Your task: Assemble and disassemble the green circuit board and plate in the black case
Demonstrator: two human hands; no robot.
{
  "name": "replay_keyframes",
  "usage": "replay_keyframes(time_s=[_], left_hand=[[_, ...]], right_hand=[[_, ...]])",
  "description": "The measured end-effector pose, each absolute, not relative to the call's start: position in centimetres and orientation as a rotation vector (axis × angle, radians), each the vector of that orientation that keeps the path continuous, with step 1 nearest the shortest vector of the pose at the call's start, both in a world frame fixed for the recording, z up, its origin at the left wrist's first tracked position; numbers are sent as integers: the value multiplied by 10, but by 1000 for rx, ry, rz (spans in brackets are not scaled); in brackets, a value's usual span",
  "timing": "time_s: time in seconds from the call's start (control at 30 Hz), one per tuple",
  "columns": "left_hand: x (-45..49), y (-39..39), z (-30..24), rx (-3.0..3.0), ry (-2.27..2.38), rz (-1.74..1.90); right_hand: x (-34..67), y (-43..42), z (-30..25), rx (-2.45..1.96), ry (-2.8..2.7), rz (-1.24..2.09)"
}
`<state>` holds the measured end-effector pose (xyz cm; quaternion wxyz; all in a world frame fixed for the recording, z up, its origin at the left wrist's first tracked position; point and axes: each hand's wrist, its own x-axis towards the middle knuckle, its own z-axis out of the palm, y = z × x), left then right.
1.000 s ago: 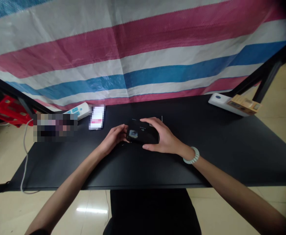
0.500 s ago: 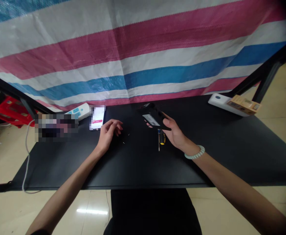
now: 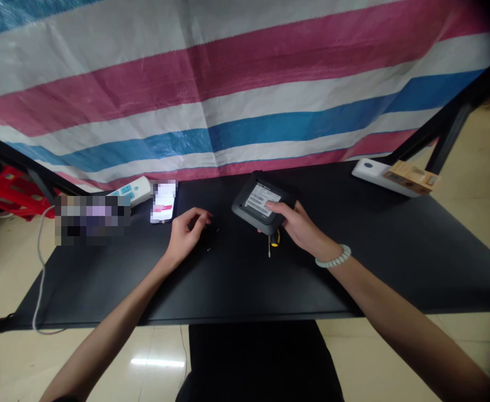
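The right hand (image 3: 301, 226) is holding a dark, seemingly assembled device (image 3: 253, 204); tiny pieces (image 3: 208, 249) are lying loose, perhaps awaiting work; the left hand (image 3: 185, 231) is curling, contents unclear.

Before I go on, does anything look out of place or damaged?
Two tiny light pieces, possibly screws, lie loose on the black tabletop near the left hand; they look odd because nothing contains them, so they could be lost. No spill shows, and I see no damage on the labelled device in the right hand.

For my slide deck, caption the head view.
Right hand holding a labelled dark device, left hand near the phone.
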<state>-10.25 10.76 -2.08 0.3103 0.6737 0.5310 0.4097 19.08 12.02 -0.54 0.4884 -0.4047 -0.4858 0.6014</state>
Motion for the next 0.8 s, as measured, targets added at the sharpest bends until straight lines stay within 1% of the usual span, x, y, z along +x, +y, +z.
replay_keyframes(time_s=[0.13, 0.2, 0.37, 0.53, 0.63, 0.8], left_hand=[[-102, 106, -20, 1898, 1376, 1053], [-101, 106, -21, 1903, 1364, 1048], [-103, 108, -23, 1905, 1396, 1033], [-104, 112, -24, 1977, 1461, 1014], [-103, 113, -24, 2018, 1488, 963], [-103, 113, -25, 2037, 1486, 947]], right_hand=[[195, 125, -9, -1053, -1400, 1149], [196, 125, -7, -1051, -1495, 1073], [193, 119, -7, -1012, -1764, 1031], [189, 114, -11, -1020, -1870, 1106], [186, 110, -7, -1114, -1930, 1030], [179, 102, 1, -1283, -2052, 811]])
